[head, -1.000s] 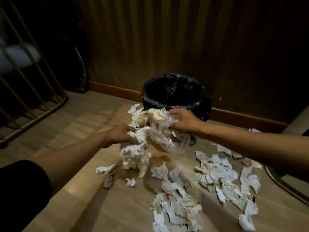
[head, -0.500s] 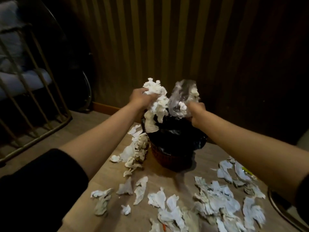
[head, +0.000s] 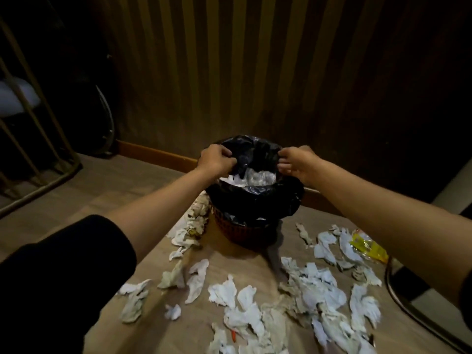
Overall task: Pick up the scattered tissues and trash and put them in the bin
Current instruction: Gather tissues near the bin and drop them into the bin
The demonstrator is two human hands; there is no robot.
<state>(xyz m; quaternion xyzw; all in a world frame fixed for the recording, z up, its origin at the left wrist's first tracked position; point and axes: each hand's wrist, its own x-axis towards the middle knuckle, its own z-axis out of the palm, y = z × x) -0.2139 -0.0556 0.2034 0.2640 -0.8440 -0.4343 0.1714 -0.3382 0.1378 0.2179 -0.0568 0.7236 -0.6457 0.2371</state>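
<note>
A red woven bin (head: 245, 232) lined with a black bag (head: 258, 200) stands on the wooden floor near the wall. White tissues and clear plastic (head: 251, 178) lie inside it. My left hand (head: 217, 159) grips the bag's rim on the left side. My right hand (head: 296, 162) pinches the rim on the right side. Several crumpled white tissues (head: 314, 282) are scattered on the floor in front of the bin, and more tissues (head: 194, 222) lie against its left side. A yellow wrapper (head: 367, 247) lies at the right.
A metal railing (head: 38, 154) stands at the left. A striped wall with a wooden baseboard (head: 153, 153) runs behind the bin. A curved metal tube (head: 408, 310) sits on the floor at the right edge.
Both hands held a wad of tissues and clear plastic above the bin. That load now lies inside the bin, and both hands have dropped onto the bag's rim.
</note>
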